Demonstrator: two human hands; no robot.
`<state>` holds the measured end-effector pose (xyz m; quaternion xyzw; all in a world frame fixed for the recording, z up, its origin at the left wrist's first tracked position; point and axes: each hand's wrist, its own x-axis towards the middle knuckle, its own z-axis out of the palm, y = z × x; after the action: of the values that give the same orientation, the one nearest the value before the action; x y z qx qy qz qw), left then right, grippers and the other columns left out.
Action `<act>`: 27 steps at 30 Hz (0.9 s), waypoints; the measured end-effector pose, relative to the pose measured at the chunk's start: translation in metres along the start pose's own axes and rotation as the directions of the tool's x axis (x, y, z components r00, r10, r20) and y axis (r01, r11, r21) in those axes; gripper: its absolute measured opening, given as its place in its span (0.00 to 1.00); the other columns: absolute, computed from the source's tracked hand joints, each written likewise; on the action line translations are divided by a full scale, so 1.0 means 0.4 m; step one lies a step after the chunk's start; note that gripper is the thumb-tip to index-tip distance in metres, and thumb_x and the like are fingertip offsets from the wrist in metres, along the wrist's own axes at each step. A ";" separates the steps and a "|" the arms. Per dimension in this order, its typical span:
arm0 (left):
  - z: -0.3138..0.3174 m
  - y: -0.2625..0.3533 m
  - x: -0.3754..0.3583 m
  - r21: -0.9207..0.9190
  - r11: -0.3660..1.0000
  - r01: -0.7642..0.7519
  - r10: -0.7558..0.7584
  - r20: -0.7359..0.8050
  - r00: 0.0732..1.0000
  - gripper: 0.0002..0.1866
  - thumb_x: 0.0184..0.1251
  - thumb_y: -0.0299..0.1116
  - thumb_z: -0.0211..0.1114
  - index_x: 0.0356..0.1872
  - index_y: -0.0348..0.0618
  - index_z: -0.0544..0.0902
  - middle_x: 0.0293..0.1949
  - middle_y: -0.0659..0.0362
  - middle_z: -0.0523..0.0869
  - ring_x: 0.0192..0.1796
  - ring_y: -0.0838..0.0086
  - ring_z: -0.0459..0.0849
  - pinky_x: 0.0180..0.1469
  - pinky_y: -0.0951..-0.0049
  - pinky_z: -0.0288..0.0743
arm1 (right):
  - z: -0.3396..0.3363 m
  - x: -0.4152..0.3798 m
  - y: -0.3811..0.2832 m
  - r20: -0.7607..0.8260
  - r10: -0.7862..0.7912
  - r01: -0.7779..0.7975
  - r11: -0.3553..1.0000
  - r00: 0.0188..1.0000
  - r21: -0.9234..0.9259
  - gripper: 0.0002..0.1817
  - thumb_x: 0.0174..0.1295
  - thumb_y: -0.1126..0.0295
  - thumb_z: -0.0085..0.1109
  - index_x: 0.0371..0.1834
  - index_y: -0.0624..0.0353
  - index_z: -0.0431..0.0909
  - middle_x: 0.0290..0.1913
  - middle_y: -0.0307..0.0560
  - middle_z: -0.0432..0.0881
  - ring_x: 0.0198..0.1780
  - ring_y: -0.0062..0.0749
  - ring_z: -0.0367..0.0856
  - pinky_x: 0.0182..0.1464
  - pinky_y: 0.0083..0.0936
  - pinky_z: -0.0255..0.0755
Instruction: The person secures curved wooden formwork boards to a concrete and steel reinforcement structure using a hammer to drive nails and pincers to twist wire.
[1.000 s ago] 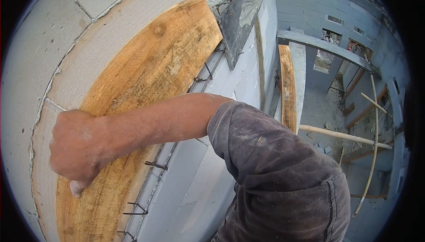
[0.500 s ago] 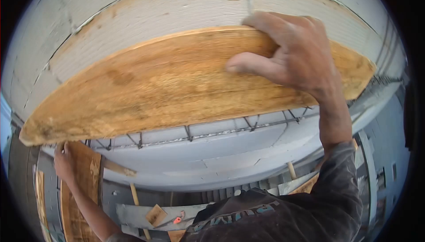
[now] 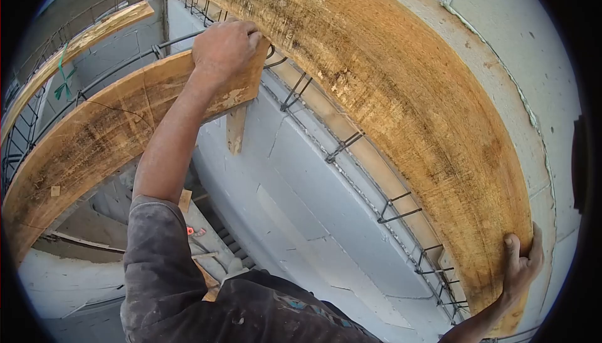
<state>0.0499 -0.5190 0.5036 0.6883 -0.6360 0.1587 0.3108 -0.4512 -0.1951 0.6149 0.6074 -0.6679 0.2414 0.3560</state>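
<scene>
You are gripping 2 boards at once, high on a block wall (image 3: 501, 42). Your left hand (image 3: 224, 47) is closing over the top corner of the shorter wooden board (image 3: 100, 133), fingers curled over its upper edge just beside the rebar cage (image 3: 351, 148). Your right hand (image 3: 520, 268) is wrapping around the lower end of the long wooden plank (image 3: 389, 86), fingers hooked over its outer edge, the plank lying flat against the wall face above the cage.

Here is what I am judging as risky. You are holding the long plank only at its far end, so if that grip is loosening, the plank could be sliding or tipping away from the wall along its whole length, and there is open space below you. Your left hand is sitting close to the bent ends of the steel stirrups; a slip there could be dragging your knuckles or forearm across them. The shorter board is resting on a corner grip, and I cannot tell what else is supporting it, so it could be pivoting downward if you are easing off. With your arms spread this wide, your balance is looking stretched, and a sudden shift of either board could be pulling you with it.
</scene>
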 end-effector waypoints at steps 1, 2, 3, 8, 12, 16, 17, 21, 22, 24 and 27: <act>-0.004 0.002 -0.003 -0.004 1.000 0.007 -0.007 0.005 1.000 0.16 0.73 0.50 0.55 0.51 0.61 0.87 0.51 0.59 0.88 0.52 0.61 0.87 0.50 0.57 0.82 | 0.000 0.000 0.001 0.003 -0.002 0.002 1.000 1.000 0.006 0.41 0.56 0.46 0.74 0.58 0.74 0.76 0.40 0.60 0.87 0.41 0.40 0.86 0.45 0.33 0.77; -0.005 0.002 -0.004 -0.007 1.000 0.012 -0.012 0.008 1.000 0.16 0.73 0.50 0.55 0.52 0.61 0.87 0.51 0.59 0.88 0.52 0.61 0.87 0.50 0.57 0.83 | 0.000 0.001 0.002 0.002 -0.001 0.001 1.000 1.000 0.004 0.40 0.56 0.46 0.74 0.58 0.74 0.76 0.41 0.59 0.87 0.41 0.39 0.85 0.46 0.32 0.77; -0.005 0.002 -0.004 -0.008 1.000 0.014 -0.014 0.004 1.000 0.16 0.73 0.50 0.55 0.52 0.62 0.87 0.51 0.60 0.88 0.52 0.61 0.87 0.50 0.58 0.83 | 0.000 0.002 0.000 0.010 0.006 -0.006 1.000 1.000 0.007 0.40 0.56 0.47 0.74 0.58 0.74 0.76 0.41 0.59 0.86 0.41 0.39 0.85 0.46 0.32 0.77; 0.010 -0.006 0.001 -0.031 0.999 0.024 -0.024 -0.008 1.000 0.16 0.73 0.50 0.56 0.51 0.63 0.87 0.50 0.60 0.88 0.51 0.61 0.88 0.50 0.57 0.83 | -0.013 0.013 -0.008 0.118 0.101 -0.101 0.995 0.988 -0.007 0.38 0.57 0.49 0.74 0.57 0.74 0.76 0.40 0.58 0.86 0.40 0.37 0.84 0.45 0.31 0.77; 0.004 -0.003 0.001 -0.038 0.999 0.033 -0.033 0.000 0.999 0.15 0.73 0.49 0.56 0.51 0.63 0.87 0.50 0.60 0.88 0.51 0.62 0.88 0.50 0.57 0.82 | -0.002 0.011 -0.005 0.031 -0.042 0.042 0.999 0.999 0.028 0.37 0.58 0.50 0.74 0.57 0.74 0.76 0.39 0.58 0.86 0.40 0.37 0.84 0.45 0.31 0.77; -0.005 0.004 0.000 -0.041 0.998 0.054 -0.053 0.018 0.998 0.15 0.73 0.48 0.56 0.51 0.64 0.87 0.50 0.60 0.89 0.52 0.62 0.88 0.50 0.57 0.82 | -0.010 0.009 -0.014 0.055 0.022 -0.022 1.000 0.998 0.007 0.38 0.58 0.49 0.74 0.57 0.75 0.75 0.39 0.57 0.86 0.40 0.36 0.84 0.45 0.31 0.77; -0.005 0.004 0.000 -0.044 0.997 0.055 -0.055 0.016 0.998 0.15 0.73 0.48 0.56 0.51 0.64 0.87 0.50 0.60 0.89 0.52 0.62 0.88 0.51 0.57 0.82 | -0.011 0.009 -0.019 0.070 0.055 -0.056 0.998 0.996 0.008 0.38 0.58 0.49 0.74 0.57 0.75 0.75 0.39 0.57 0.86 0.40 0.36 0.84 0.45 0.31 0.77; -0.013 0.006 0.004 -0.069 0.995 0.072 -0.069 0.040 0.997 0.15 0.72 0.48 0.56 0.50 0.63 0.88 0.50 0.60 0.89 0.52 0.62 0.88 0.52 0.57 0.82 | -0.007 0.012 -0.026 0.059 0.059 -0.061 0.997 0.997 0.045 0.38 0.57 0.48 0.74 0.56 0.72 0.76 0.39 0.55 0.85 0.40 0.34 0.83 0.44 0.30 0.76; -0.017 0.007 0.005 -0.074 0.994 0.076 -0.072 0.053 0.996 0.15 0.72 0.48 0.57 0.50 0.63 0.88 0.50 0.60 0.88 0.52 0.62 0.88 0.52 0.57 0.82 | -0.012 0.017 -0.029 0.092 0.073 -0.079 0.995 0.993 0.062 0.37 0.58 0.49 0.74 0.57 0.71 0.77 0.39 0.53 0.85 0.41 0.33 0.82 0.45 0.28 0.76; -0.024 0.010 0.006 -0.084 0.993 0.087 -0.080 0.078 0.994 0.15 0.72 0.48 0.57 0.50 0.63 0.88 0.51 0.60 0.88 0.52 0.62 0.87 0.52 0.58 0.82 | -0.021 0.021 -0.035 0.134 0.096 -0.106 0.992 0.986 0.072 0.35 0.59 0.49 0.74 0.57 0.69 0.77 0.40 0.51 0.85 0.42 0.30 0.81 0.46 0.27 0.75; -0.032 0.013 0.008 -0.095 0.990 0.107 -0.097 0.104 0.990 0.14 0.71 0.48 0.58 0.50 0.63 0.89 0.50 0.60 0.89 0.52 0.62 0.87 0.52 0.58 0.82 | -0.030 0.023 -0.044 0.167 0.128 -0.141 0.988 0.978 0.067 0.33 0.60 0.50 0.74 0.56 0.68 0.78 0.40 0.49 0.85 0.42 0.28 0.81 0.47 0.26 0.75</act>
<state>0.0477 -0.5134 0.5164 0.7105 -0.6217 0.0764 0.3207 -0.4319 -0.1946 0.6277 0.5920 -0.7242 0.2409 0.2589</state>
